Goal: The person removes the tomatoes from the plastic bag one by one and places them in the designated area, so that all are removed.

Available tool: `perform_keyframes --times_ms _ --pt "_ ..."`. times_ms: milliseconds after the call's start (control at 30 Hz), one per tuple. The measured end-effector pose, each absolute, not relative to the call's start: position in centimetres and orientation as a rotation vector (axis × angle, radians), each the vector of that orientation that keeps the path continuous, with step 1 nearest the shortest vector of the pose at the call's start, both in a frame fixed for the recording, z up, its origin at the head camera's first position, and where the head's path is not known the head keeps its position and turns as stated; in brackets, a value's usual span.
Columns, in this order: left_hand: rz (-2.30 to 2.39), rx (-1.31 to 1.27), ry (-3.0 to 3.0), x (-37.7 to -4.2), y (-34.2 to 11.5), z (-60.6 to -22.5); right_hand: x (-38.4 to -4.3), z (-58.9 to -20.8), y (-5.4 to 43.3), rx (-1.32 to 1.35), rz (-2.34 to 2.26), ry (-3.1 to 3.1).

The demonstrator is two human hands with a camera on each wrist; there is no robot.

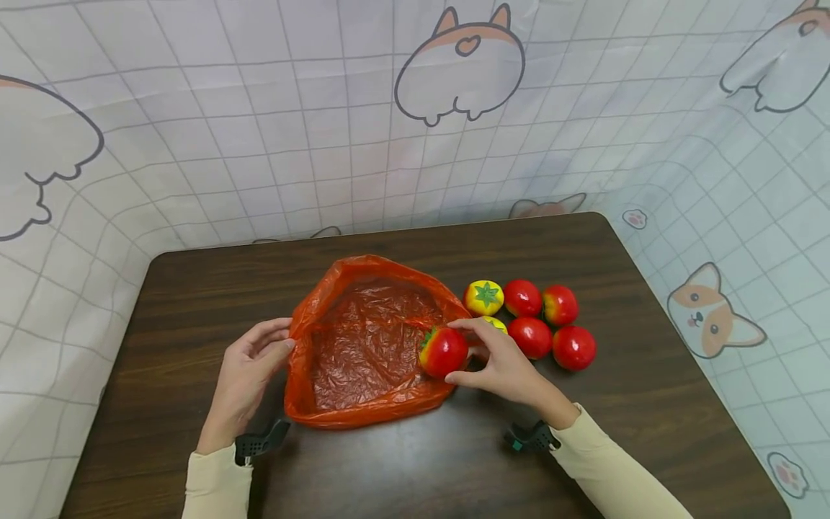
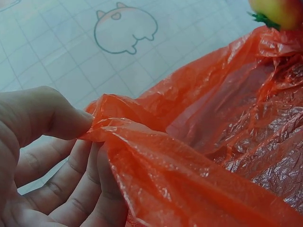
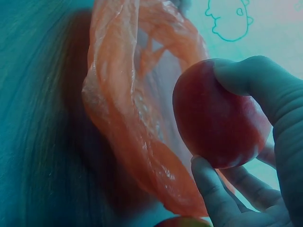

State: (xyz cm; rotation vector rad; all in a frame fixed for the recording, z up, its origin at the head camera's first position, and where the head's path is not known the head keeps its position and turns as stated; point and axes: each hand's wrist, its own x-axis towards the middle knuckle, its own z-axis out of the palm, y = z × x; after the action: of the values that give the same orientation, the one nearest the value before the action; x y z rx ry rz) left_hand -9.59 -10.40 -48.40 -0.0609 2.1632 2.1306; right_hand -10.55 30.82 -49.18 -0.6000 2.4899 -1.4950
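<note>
An orange-red plastic bag (image 1: 369, 417) lies spread on the table with its mouth gaping upward. My left hand (image 1: 243, 378) pinches the left part of its rim between thumb and fingers, the film bunching there in the left wrist view (image 2: 106, 125). At the bag's right side, my right hand (image 1: 509, 364) grips a glossy red tomato (image 1: 447, 352) with yellow and a green leafy top. In the right wrist view, thumb and fingers hold this tomato (image 3: 213, 118) by its sides, in front of the bag's mouth.
Several more tomatoes (image 1: 530, 337) sit grouped right of the bag, mostly red. A yellow one with a green star-shaped top (image 1: 484, 297) stands at the group's left, another partly hidden behind my right hand. The dark wooden table (image 1: 194, 303) is backed by a grid-patterned curtain (image 1: 259, 144).
</note>
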Motion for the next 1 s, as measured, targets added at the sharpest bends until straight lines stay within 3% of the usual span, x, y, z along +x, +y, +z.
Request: perform_keyframes --times_ms 533,1000 --pt "2.086 -0.097 2.220 -9.2 -11.8 -47.9 -9.3 -48.6 32.9 -0.529 -1.449 2.631" --pt "2.077 -0.114 2.236 -8.7 -12.9 -47.7 -10.1 -47.6 35.7 -0.444 -1.386 2.776"
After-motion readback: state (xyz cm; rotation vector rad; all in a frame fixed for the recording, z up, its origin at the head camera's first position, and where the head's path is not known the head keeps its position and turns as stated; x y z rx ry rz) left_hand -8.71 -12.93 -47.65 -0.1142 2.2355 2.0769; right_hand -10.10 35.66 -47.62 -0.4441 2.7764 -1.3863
